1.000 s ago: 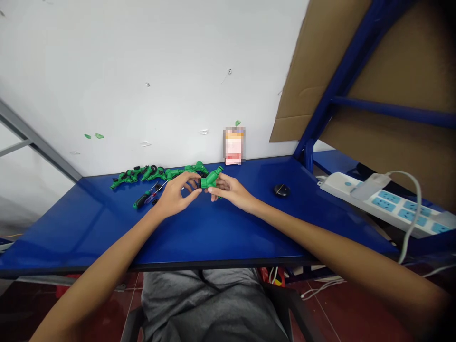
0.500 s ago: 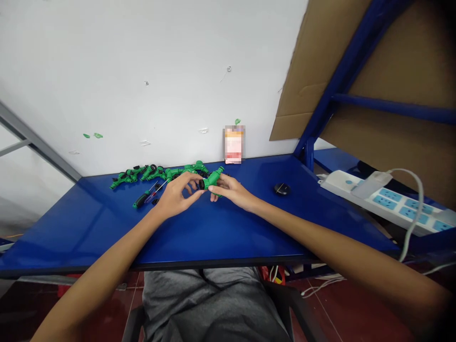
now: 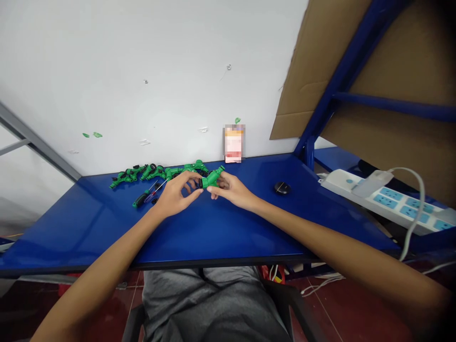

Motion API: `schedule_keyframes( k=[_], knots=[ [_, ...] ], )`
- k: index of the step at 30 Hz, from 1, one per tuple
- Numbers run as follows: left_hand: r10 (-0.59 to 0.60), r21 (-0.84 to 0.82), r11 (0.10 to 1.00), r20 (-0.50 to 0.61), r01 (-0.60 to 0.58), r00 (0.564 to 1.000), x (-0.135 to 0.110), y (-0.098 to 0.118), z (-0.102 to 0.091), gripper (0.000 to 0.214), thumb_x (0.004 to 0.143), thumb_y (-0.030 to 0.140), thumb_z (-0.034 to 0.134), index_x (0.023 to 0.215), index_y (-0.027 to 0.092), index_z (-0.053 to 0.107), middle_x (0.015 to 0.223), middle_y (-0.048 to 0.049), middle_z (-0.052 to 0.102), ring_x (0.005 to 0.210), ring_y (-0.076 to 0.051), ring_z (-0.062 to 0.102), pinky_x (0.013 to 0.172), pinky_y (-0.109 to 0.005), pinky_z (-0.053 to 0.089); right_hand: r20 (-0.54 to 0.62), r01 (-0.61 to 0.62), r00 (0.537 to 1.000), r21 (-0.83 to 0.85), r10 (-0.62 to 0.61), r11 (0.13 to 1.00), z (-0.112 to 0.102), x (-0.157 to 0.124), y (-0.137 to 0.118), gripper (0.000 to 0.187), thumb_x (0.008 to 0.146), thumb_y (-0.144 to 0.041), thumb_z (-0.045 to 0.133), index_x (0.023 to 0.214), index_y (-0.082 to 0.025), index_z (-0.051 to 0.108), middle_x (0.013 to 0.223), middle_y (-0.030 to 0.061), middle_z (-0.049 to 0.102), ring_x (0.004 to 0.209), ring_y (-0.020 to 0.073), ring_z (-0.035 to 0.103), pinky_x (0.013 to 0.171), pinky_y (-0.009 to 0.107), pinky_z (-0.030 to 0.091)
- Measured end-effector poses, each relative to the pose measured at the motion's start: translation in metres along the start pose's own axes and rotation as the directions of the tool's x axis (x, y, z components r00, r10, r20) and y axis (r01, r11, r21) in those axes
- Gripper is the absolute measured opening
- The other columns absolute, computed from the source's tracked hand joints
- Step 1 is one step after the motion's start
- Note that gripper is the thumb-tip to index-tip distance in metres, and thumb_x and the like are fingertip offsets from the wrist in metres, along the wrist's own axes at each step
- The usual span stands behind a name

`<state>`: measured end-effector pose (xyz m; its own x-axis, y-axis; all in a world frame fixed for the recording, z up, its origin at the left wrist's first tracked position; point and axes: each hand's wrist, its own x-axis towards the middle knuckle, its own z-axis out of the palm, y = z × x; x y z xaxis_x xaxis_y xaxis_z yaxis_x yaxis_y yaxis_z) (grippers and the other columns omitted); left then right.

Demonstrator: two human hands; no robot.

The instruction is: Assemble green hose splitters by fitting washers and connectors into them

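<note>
Over the blue table (image 3: 213, 232), both my hands meet on one green plastic hose connector (image 3: 213, 177) with a black end. My right hand (image 3: 230, 190) pinches its green body between thumb and fingers. My left hand (image 3: 177, 192) has its thumb and fingertips closed on the connector's black left end. Behind my hands, along the wall, lies a row of several more green connectors (image 3: 142, 173).
A green-handled screwdriver (image 3: 142, 198) and a small red one lie left of my left hand. A small black round part (image 3: 281, 188) sits to the right. A white power strip (image 3: 388, 202) with a cable lies on the right shelf, under cardboard (image 3: 392, 71). A small box (image 3: 234, 144) stands against the wall.
My hands have stayed nearly in place. The connector has turned slightly in my fingers, and its black end now shows at my left fingertips.
</note>
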<state>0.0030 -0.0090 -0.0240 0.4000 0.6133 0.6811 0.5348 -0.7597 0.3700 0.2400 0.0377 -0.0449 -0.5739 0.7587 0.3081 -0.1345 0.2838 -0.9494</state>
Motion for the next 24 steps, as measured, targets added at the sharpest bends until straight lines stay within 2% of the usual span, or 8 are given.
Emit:
schedule_keyframes(
  k=[10,15,18,21,24],
  knots=[
    [-0.027,-0.041,0.999,-0.001,0.026,1.000,0.001,0.004,0.000,0.029,0.101,0.033,0.072,0.126,0.020,0.067,0.103,-0.0052,0.076,0.079,-0.014,0.072,0.068,-0.024,0.061,-0.029,0.036,0.999,-0.102,-0.039,0.994,-0.002,-0.001,0.003,0.047,0.082,-0.053,0.091,0.104,-0.024,0.060,0.094,0.0035,0.074,0.081,0.0225,0.074,0.079,0.045,0.067],
    [-0.080,-0.092,0.993,-0.003,0.080,0.997,0.001,0.005,0.000,0.027,0.100,0.035,0.074,0.122,0.020,0.070,0.101,-0.0043,0.076,0.079,-0.013,0.072,0.068,-0.023,0.061,-0.067,0.085,0.992,-0.284,-0.109,0.955,-0.003,-0.004,-0.002,0.044,0.085,-0.053,0.089,0.101,-0.026,0.058,0.093,0.0016,0.069,0.087,0.0243,0.069,0.085,0.046,0.064],
    [-0.128,-0.158,0.980,-0.011,0.124,0.992,0.002,0.006,0.000,0.026,0.099,0.037,0.075,0.119,0.020,0.072,0.102,-0.0046,0.075,0.080,-0.013,0.071,0.069,-0.024,0.062,-0.068,0.116,0.986,-0.392,-0.154,0.913,-0.004,-0.005,-0.007,0.041,0.089,-0.053,0.085,0.096,-0.025,0.056,0.090,0.0005,0.063,0.083,0.0222,0.062,0.081,0.041,0.059],
    [-0.238,-0.309,0.921,0.036,0.237,0.971,0.004,0.006,0.000,0.029,0.098,0.041,0.077,0.115,0.019,0.072,0.096,-0.0048,0.074,0.076,-0.014,0.071,0.066,-0.026,0.063,-0.053,0.167,0.975,-0.475,-0.217,0.864,-0.005,-0.006,-0.009,0.036,0.092,-0.051,0.082,0.096,-0.025,0.057,0.092,0.0009,0.061,0.082,0.0207,0.057,0.077,0.038,0.054],
    [-0.331,-0.483,0.797,0.155,0.363,0.931,0.004,0.004,0.001,0.034,0.097,0.045,0.079,0.113,0.017,0.070,0.084,-0.0031,0.072,0.067,-0.014,0.070,0.060,-0.026,0.062,-0.030,0.223,0.959,-0.531,-0.281,0.818,-0.006,-0.006,-0.009,0.031,0.094,-0.048,0.080,0.103,-0.024,0.063,0.098,0.0027,0.063,0.084,0.0213,0.057,0.078,0.037,0.052]
  ],
)
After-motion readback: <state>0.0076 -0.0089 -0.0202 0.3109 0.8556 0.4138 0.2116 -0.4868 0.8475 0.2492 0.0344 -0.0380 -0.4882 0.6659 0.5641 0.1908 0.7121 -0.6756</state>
